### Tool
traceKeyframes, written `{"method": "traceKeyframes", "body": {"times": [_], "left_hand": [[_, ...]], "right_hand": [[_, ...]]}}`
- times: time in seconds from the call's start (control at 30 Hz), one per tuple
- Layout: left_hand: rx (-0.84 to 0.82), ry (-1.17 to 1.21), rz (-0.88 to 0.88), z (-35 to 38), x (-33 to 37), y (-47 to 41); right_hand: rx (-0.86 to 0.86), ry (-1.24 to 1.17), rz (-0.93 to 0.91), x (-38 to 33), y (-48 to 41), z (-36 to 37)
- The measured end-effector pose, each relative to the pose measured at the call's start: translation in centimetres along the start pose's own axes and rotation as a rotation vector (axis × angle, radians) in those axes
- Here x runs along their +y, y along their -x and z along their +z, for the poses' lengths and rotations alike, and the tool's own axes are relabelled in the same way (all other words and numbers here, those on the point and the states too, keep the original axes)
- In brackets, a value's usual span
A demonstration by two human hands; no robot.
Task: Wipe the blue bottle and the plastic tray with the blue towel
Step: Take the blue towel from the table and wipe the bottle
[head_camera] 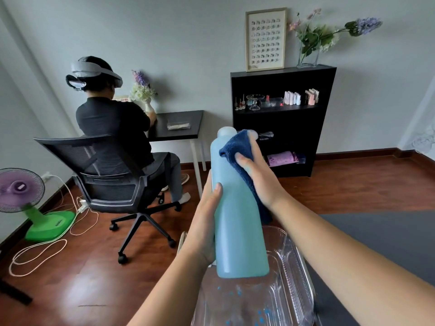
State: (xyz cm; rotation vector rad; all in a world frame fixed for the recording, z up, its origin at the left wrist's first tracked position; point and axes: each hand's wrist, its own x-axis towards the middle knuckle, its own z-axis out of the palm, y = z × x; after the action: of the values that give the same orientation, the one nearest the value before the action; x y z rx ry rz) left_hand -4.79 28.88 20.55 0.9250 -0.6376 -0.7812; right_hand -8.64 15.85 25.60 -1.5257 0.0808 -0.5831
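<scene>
left hand (208, 222) grips the blue bottle (237, 208) low on its smooth, likely slippery body, raised above the plastic tray (292, 274) at the tabletop's (381, 236) edge; right hand (259, 175) presses the soft blue towel (240, 149) near its neck.

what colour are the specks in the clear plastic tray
Blue: small specks scattered on the bottom of the plastic tray, seen in the head view.

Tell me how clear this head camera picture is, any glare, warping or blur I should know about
Head view: wide-angle warping bows the walls and black shelf; window glare streaks the wooden floor; the blue bottle, blue towel and both hands are sharp; the clear plastic tray is soft, with reflections.
</scene>
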Motion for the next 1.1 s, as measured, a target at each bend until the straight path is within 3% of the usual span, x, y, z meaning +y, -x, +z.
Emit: {"method": "traceKeyframes", "body": {"times": [0.2, 0.33, 0.43, 0.6, 0.67, 0.77, 0.87, 0.97, 1.1], "left_hand": [[0.106, -0.102, 0.165, -0.5, 1.5, -1.0], [0.193, -0.264, 0.167, -1.0, 1.1, -1.1], [0.18, -0.286, 0.12, -1.2, 1.2, -1.5], [0.033, 0.001, -0.169, -0.1, 1.1, -0.4], [0.004, 0.1, -0.152, 0.4, 0.4, 0.5], [-0.016, 0.029, 0.071, 1.2, 0.0, 0.9], [0.034, -0.026, 0.187, 1.0, 0.8, 0.2], [0.058, -0.116, 0.226, -0.2, 1.9, -0.4], [0.075, -0.096, 0.101, -1.1, 1.8, -0.8]], "right_hand": [[-0.147, -0.06, 0.004, 2.1, 7.2, 1.4], [-0.099, 0.017, 0.002, 3.0, 9.4, 1.7], [-0.047, 0.171, -0.041, 2.9, 8.5, 1.7], [-0.028, 0.326, -0.131, 0.9, 3.5, 0.5], [-0.001, 0.275, -0.095, -0.3, 1.1, 0.0], [-0.018, 0.003, -0.022, -1.3, 0.3, -0.1], [-0.073, -0.179, -0.002, -0.5, 3.4, 0.7], [-0.151, -0.063, -0.021, 1.4, 7.7, 1.8], [-0.1, 0.196, -0.102, 2.3, 8.7, 1.9]]}}
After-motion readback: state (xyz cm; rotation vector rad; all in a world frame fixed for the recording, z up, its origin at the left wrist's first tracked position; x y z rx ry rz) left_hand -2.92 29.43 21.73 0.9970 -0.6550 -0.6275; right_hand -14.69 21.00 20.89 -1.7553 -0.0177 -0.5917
